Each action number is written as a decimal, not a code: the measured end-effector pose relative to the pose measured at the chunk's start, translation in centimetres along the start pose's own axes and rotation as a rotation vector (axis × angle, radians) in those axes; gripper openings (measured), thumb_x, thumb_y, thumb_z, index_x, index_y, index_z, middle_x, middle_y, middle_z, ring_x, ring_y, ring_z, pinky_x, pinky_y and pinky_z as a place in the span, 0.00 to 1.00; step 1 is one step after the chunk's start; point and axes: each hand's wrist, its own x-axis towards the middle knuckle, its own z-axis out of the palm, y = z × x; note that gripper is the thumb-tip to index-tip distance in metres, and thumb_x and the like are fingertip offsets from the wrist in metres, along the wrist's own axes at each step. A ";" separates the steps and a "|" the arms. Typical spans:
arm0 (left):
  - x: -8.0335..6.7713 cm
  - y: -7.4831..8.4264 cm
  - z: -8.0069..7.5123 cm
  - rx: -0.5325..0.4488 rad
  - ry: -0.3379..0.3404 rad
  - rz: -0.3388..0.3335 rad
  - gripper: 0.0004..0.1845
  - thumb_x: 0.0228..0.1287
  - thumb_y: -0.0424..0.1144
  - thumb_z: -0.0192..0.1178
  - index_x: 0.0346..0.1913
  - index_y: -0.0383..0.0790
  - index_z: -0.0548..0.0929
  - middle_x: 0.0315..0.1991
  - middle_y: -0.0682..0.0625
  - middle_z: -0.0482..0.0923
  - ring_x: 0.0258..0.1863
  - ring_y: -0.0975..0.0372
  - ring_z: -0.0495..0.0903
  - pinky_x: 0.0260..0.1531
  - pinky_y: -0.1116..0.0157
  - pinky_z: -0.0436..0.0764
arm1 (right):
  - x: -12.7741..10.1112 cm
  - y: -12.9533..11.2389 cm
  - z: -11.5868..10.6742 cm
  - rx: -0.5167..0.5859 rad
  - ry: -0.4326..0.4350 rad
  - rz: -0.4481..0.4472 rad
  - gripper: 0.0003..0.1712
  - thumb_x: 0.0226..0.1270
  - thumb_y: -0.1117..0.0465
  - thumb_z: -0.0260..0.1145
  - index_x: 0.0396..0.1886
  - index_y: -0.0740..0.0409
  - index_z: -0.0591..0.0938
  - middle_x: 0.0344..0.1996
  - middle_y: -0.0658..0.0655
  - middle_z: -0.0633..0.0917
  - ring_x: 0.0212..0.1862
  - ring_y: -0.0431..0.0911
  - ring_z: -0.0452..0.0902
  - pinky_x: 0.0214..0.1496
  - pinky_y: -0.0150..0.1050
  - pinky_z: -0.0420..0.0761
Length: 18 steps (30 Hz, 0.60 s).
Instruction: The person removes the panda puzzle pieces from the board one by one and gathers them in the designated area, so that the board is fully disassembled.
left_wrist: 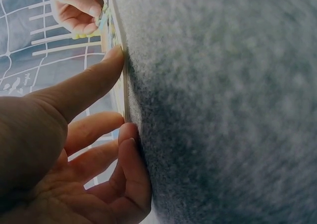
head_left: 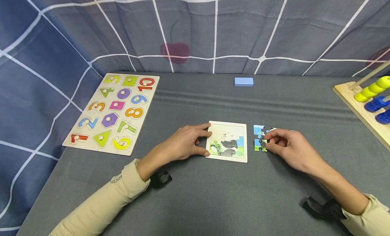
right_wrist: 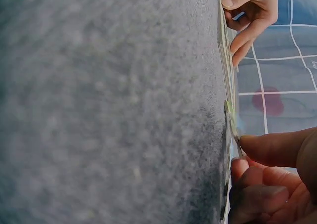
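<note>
A square wooden jigsaw board (head_left: pixel 219 127) lies on the table, its lower part filled with panda and green leaf pieces. Along its left edge rest the spread thumb and fingertips of my left hand (head_left: pixel 186 141); the left wrist view shows the thumb (left_wrist: pixel 101 75) lying nearly straight against the rim. Right of the board, my right hand (head_left: pixel 292 148) pinches a jigsaw piece (right_wrist: pixel 234 125) between thumb and fingers, tilted up off the cloth. Blue and green loose pieces (head_left: pixel 258 130) lie beside those fingertips. Other pieces are partly hidden behind the hand.
A wooden number-and-shape peg board (head_left: pixel 112 127) lies to the left. At the back is a small blue block (head_left: pixel 243 82). A wooden bead frame (head_left: pixel 362 109) stands at the right edge. Checked cloth (head_left: pixel 195 29) hangs behind the grey table.
</note>
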 end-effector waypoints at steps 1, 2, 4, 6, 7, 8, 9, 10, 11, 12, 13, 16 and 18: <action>0.0 0.0 0.0 0.001 -0.001 0.002 0.32 0.53 0.45 0.75 0.62 0.38 0.80 0.71 0.45 0.66 0.27 0.70 0.72 0.40 0.61 0.74 | 0.0 0.0 0.0 -0.011 0.006 -0.001 0.07 0.61 0.69 0.71 0.40 0.63 0.85 0.27 0.49 0.80 0.22 0.38 0.70 0.26 0.31 0.68; 0.0 0.0 0.0 0.003 -0.003 0.003 0.32 0.53 0.45 0.75 0.62 0.38 0.80 0.71 0.45 0.66 0.27 0.70 0.73 0.40 0.61 0.74 | 0.0 0.0 0.0 -0.023 0.010 0.000 0.09 0.61 0.68 0.71 0.41 0.64 0.85 0.27 0.50 0.80 0.22 0.37 0.70 0.25 0.31 0.67; 0.0 0.0 0.0 0.004 -0.007 0.002 0.33 0.54 0.45 0.75 0.62 0.38 0.80 0.71 0.45 0.66 0.28 0.69 0.73 0.40 0.61 0.74 | -0.1 -0.1 0.0 -0.053 0.016 0.007 0.12 0.59 0.68 0.72 0.43 0.64 0.85 0.29 0.50 0.81 0.22 0.37 0.70 0.26 0.32 0.68; 0.1 0.0 0.0 0.006 -0.009 0.000 0.33 0.54 0.45 0.75 0.63 0.38 0.80 0.71 0.45 0.66 0.28 0.69 0.73 0.40 0.60 0.74 | -0.1 -0.2 0.0 -0.085 0.009 0.020 0.14 0.58 0.66 0.74 0.45 0.63 0.85 0.31 0.50 0.81 0.23 0.37 0.70 0.27 0.33 0.67; 0.1 0.0 0.0 0.007 -0.010 -0.001 0.33 0.54 0.45 0.75 0.63 0.38 0.80 0.71 0.45 0.66 0.28 0.69 0.73 0.40 0.60 0.74 | -0.2 -0.3 -0.1 -0.104 0.004 0.024 0.15 0.57 0.66 0.74 0.45 0.63 0.86 0.32 0.51 0.81 0.23 0.37 0.70 0.27 0.33 0.67; 0.1 0.0 0.0 0.008 -0.011 -0.002 0.33 0.54 0.46 0.75 0.63 0.38 0.80 0.71 0.45 0.66 0.28 0.69 0.73 0.40 0.60 0.74 | -0.2 -0.3 -0.1 -0.121 -0.001 0.027 0.16 0.56 0.66 0.75 0.46 0.62 0.86 0.33 0.51 0.81 0.24 0.37 0.69 0.28 0.34 0.67; 0.1 0.1 0.0 0.010 -0.011 -0.001 0.33 0.54 0.46 0.75 0.63 0.38 0.80 0.71 0.45 0.66 0.28 0.69 0.73 0.40 0.60 0.74 | -0.3 -0.4 -0.1 -0.136 -0.003 0.025 0.17 0.56 0.65 0.76 0.46 0.61 0.86 0.33 0.51 0.81 0.24 0.37 0.69 0.29 0.34 0.67; 0.1 0.1 0.0 0.011 -0.011 -0.001 0.33 0.54 0.46 0.75 0.63 0.38 0.80 0.71 0.45 0.66 0.28 0.69 0.73 0.40 0.60 0.74 | -0.3 -0.4 -0.1 -0.153 -0.007 0.021 0.17 0.55 0.65 0.76 0.46 0.61 0.86 0.34 0.51 0.81 0.25 0.37 0.68 0.30 0.35 0.67; 0.1 0.1 0.0 0.013 -0.011 -0.001 0.33 0.54 0.46 0.75 0.63 0.38 0.80 0.71 0.44 0.66 0.28 0.69 0.74 0.41 0.60 0.75 | -0.3 -0.4 -0.1 -0.166 -0.009 0.016 0.18 0.54 0.65 0.77 0.46 0.60 0.86 0.34 0.51 0.80 0.25 0.37 0.68 0.30 0.35 0.67; 0.1 0.1 0.0 0.014 -0.012 0.000 0.33 0.54 0.46 0.75 0.63 0.38 0.80 0.71 0.44 0.65 0.29 0.69 0.74 0.41 0.60 0.75 | -0.3 -0.4 0.0 -0.178 -0.008 0.007 0.18 0.54 0.64 0.77 0.46 0.60 0.87 0.34 0.50 0.80 0.25 0.37 0.67 0.31 0.35 0.67; 0.1 0.1 0.0 0.015 -0.013 0.000 0.33 0.54 0.46 0.74 0.63 0.38 0.80 0.71 0.44 0.65 0.29 0.69 0.74 0.41 0.60 0.75 | -0.3 -0.4 0.0 -0.187 -0.006 -0.004 0.17 0.53 0.64 0.77 0.45 0.59 0.87 0.34 0.50 0.80 0.25 0.37 0.67 0.31 0.35 0.67; 0.0 0.1 -0.1 0.018 -0.016 -0.003 0.33 0.54 0.46 0.74 0.63 0.38 0.80 0.71 0.44 0.65 0.29 0.69 0.74 0.41 0.60 0.74 | -0.3 -0.3 0.0 -0.206 0.002 -0.024 0.17 0.52 0.64 0.78 0.44 0.58 0.88 0.33 0.49 0.80 0.26 0.36 0.67 0.31 0.35 0.66; 0.0 0.1 -0.1 0.017 -0.019 -0.003 0.33 0.55 0.46 0.74 0.63 0.38 0.80 0.72 0.45 0.65 0.29 0.69 0.73 0.41 0.60 0.74 | -0.3 -0.2 0.0 -0.208 0.008 -0.034 0.17 0.52 0.64 0.78 0.43 0.58 0.88 0.32 0.49 0.80 0.26 0.36 0.66 0.30 0.35 0.66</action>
